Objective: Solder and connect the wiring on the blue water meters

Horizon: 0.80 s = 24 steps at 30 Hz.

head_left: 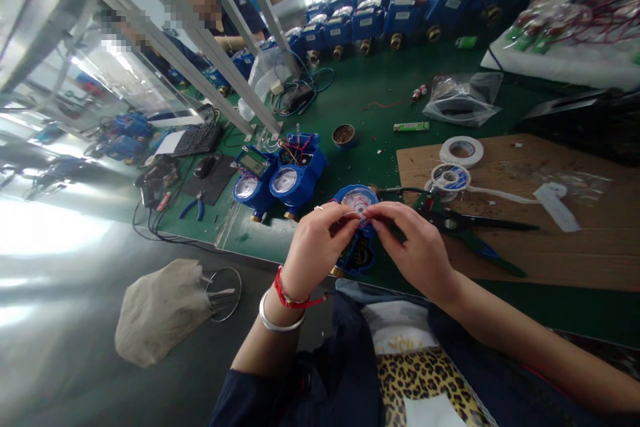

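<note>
My left hand (324, 240), with a red cord and a silver bangle at its wrist, pinches a thin wire (349, 214) between thumb and forefinger. My right hand (413, 240) is closed in a pinch close to the left fingertips, at the same fine wiring; exactly what sits between its fingers is too small to make out. Directly beneath both hands, at the table's front edge, lies a blue water meter (357, 195) with its lower housing open. To its left stand two more blue meters, one with a display (251, 173) and one with exposed red wires (295, 177).
Green-handled shears (463, 223) and tape rolls (461, 150) lie on cardboard (525, 240) at right. Behind are a small round tin (344, 136), a green battery (411, 127) and a row of blue meters (367, 19). Blue pliers (194, 207) lie left. A co-worker (233, 13) is beyond the frame posts.
</note>
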Available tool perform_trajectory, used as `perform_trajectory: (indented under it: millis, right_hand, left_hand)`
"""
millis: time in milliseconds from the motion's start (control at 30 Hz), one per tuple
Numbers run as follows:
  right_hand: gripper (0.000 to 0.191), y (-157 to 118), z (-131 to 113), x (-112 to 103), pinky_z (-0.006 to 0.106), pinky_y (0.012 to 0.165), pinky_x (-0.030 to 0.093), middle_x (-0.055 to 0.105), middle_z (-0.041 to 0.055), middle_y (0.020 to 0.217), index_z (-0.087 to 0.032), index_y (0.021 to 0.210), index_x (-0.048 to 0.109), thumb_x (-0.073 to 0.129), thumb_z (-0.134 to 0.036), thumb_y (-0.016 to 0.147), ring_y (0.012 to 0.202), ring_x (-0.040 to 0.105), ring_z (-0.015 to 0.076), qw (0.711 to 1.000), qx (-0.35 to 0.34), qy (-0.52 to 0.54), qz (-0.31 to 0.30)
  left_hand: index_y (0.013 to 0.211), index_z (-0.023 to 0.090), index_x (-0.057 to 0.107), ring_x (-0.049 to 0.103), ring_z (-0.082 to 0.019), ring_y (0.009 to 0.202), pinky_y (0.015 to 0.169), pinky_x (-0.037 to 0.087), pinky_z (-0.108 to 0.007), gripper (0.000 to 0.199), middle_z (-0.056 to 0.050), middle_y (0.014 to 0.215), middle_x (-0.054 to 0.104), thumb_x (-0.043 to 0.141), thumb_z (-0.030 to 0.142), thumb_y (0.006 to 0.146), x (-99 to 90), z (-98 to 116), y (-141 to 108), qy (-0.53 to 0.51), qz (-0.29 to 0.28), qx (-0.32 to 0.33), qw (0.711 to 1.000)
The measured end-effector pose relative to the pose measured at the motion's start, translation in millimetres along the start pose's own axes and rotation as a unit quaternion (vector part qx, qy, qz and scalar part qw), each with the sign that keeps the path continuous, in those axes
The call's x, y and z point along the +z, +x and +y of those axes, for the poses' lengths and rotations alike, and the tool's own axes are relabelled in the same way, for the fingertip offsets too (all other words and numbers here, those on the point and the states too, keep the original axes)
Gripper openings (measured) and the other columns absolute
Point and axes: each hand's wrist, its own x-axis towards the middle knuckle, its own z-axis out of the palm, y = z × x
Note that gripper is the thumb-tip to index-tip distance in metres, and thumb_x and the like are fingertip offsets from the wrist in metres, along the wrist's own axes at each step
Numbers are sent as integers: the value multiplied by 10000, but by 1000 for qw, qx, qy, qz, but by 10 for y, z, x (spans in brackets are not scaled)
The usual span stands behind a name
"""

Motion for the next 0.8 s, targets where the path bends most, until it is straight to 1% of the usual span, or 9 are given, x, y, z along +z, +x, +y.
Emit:
perform_trajectory:
  millis: [100,233,333,400,533,667,800]
  right_hand:
    - [249,45,-25,9,302,969,505,678,65,1075,-196,1107,590,542,-73,895,1042,631,153,999,-40,-7,5]
    - [265,111,-42,-3,336,975,508,662,74,1087,-206,1105,582,513,-53,900,1069,616,162,998,-64,8,6]
    - [268,119,-31,-19,355,991,502,658,76,1103,-211,1105,582,505,-55,902,1087,608,168,998,-61,13,4]
    - [253,106,-14,-22,374,1002,496,650,81,1128,-214,1093,585,508,-68,902,1106,601,178,999,-43,9,7]
    - [242,82,1,-3,411,1013,492,637,79,1162,-233,1085,589,492,-96,910,1136,592,197,1000,-13,17,-7]
    - [275,100,-35,23,406,1025,491,636,64,1181,-244,1088,593,457,-78,917,1146,593,186,999,-25,35,-15]
    - [264,132,-74,30,375,1025,493,641,67,1173,-237,1087,593,473,-75,917,1142,596,175,999,-41,15,2]
  left_hand:
    - [913,191,655,571,-145,763,684,428,-258,62,-13,838,647,602,216,892,-10,44,8,36,-20,13,999]
    - [891,184,637,544,-147,747,654,392,-256,31,-11,824,618,614,188,870,-1,87,25,77,-26,11,997]
    - [818,178,617,520,-133,696,633,374,-253,74,3,758,587,577,172,880,16,90,39,85,-20,-7,996]
    - [788,175,601,511,-128,673,629,372,-251,107,9,725,574,565,188,888,22,85,46,80,-13,-19,997]
    - [809,172,611,524,-132,685,640,383,-252,110,-1,742,597,554,200,899,17,79,50,82,-7,-19,996]
    - [886,180,634,542,-144,726,649,390,-254,69,-13,802,620,564,179,890,-1,80,41,87,-23,3,996]
    - [870,174,619,537,-146,723,639,384,-254,21,-11,805,611,605,188,863,0,98,41,100,-34,-5,994]
